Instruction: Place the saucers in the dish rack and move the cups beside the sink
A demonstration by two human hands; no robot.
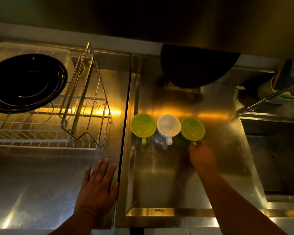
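Three cups stand in a row on the steel drainboard (159, 175) left of the sink: a green cup (143, 125), a white cup (168, 125) and a second green cup (192, 128). My right hand (201, 154) is closed around the handle of the right green cup. My left hand (98, 185) lies flat with fingers spread on the steel counter, at its right edge. The white wire dish rack (32, 131) sits at the left with dark saucers (26, 81) stacked in it.
A folding metal rack (87, 97) stands at the dish rack's right end. The sink basin (277, 155) is at the right with a tap spout (271, 96) above it. A dark round pan (197, 65) leans against the back wall.
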